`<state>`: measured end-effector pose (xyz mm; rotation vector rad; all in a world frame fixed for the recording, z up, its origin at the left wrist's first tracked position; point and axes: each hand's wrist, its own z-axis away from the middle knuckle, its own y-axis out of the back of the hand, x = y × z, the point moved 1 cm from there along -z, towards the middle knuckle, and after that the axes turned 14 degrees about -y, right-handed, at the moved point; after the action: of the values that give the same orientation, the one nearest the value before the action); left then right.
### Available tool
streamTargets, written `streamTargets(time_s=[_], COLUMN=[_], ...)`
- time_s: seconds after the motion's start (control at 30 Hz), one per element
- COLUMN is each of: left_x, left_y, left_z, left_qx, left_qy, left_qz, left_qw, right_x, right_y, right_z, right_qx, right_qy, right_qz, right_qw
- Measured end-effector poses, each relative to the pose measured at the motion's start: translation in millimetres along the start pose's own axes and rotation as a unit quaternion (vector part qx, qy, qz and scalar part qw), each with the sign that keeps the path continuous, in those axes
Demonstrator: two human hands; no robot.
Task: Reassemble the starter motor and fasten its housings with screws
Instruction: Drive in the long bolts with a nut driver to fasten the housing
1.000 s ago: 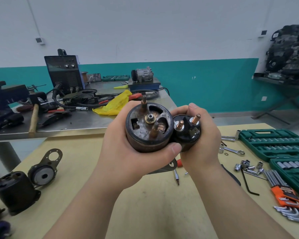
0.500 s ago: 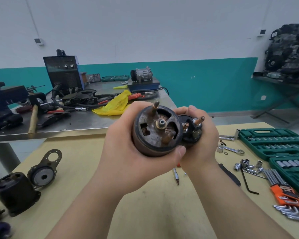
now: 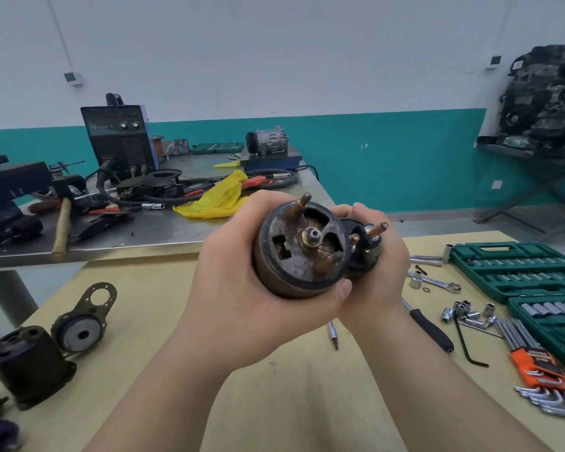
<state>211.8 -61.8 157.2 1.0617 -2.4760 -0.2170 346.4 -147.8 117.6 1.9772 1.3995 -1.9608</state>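
Starter motor point(image 3: 302, 252) held mid-air above yellow table point(image 3: 163, 288), left hand point(image 3: 242, 282) wrapped round its body, right hand point(image 3: 380, 272) gripping solenoid side. End cover point(image 3: 85, 321) lies left of motor, unfitted; screws likely pending.

White-and-teal wall point(image 3: 372, 93), steel bench point(image 3: 163, 230)
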Motion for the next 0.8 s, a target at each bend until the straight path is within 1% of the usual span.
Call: streamTargets(time_s=[0.1,0.17,0.23,0.3,0.37,0.43,0.5,0.57,0.63,0.7,0.8], left_x=[-2,-6,-13,-22,-32,-40,-43,-46,-48,-48,-51], left_y=[-1,0,1,2,3,3,3,5,7,10,12], left_z=[1,3,5,6,8,8,7,7,6,5,5], left_qx=[0.004,0.018,0.044,0.065,0.079,0.094,0.101,0.106,0.114,0.121,0.144], left_qy=[0.003,0.026,0.080,0.154,0.224,0.270,0.309,0.352,0.398,0.431,0.465], left_qz=[0.005,0.027,0.077,0.142,0.209,0.262,0.306,0.342,0.383,0.430,0.458], left_qw=[1.000,0.999,0.993,0.976,0.949,0.922,0.895,0.865,0.826,0.784,0.744], right_x=[1,0,-2,-7,-9,-10,-11,-13,-13,-12,-10], right_y=[1,1,0,-3,-6,-10,-12,-17,-19,-20,-20], right_z=[-1,-2,-3,-2,0,4,6,8,9,10,8], right_qx=[0.004,0.019,0.062,0.106,0.105,0.074,0.044,0.017,0.008,0.003,-0.009], right_qy=[-0.006,-0.012,-0.007,-0.020,-0.046,-0.057,-0.049,-0.041,-0.034,-0.029,-0.038], right_qz=[0.006,0.011,0.057,0.104,0.135,0.187,0.237,0.258,0.283,0.299,0.312], right_qw=[1.000,1.000,0.996,0.989,0.984,0.978,0.969,0.965,0.958,0.954,0.949])
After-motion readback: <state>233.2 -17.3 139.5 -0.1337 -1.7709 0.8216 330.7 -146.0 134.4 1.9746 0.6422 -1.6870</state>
